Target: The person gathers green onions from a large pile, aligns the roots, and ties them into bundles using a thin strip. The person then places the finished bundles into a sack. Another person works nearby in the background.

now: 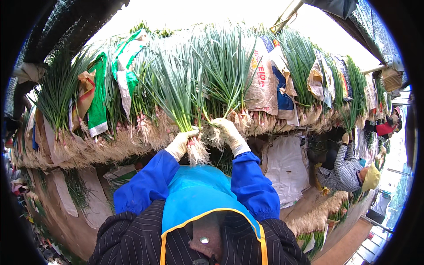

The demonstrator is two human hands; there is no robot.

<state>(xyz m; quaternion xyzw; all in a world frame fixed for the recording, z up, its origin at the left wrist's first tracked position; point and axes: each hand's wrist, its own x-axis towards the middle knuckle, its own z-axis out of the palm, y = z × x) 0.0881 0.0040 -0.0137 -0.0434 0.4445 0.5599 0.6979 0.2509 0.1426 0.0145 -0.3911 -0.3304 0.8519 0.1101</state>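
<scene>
My left hand [181,141], in a pale work glove, grips a bunch of green allium plants [180,109] just above the bulbs. Pinkish bulbs and whitish roots [197,150] hang below the fist, over my blue apron [202,192]. My right hand [229,133], gloved the same way, is closed around the lower stems of a few more plants [206,116]. Their roots [217,138] dangle beside its fingers. Right behind both hands stands a long bank of similar plants [228,66], leaves up and roots towards me.
Woven sacks [261,79] and a green-and-white sack [98,96] separate bunches along the bank. A white sheet [286,169] hangs below it. At right a co-worker in a yellow hat [371,177] handles plants. More root bundles [319,212] lie on the ground behind that person.
</scene>
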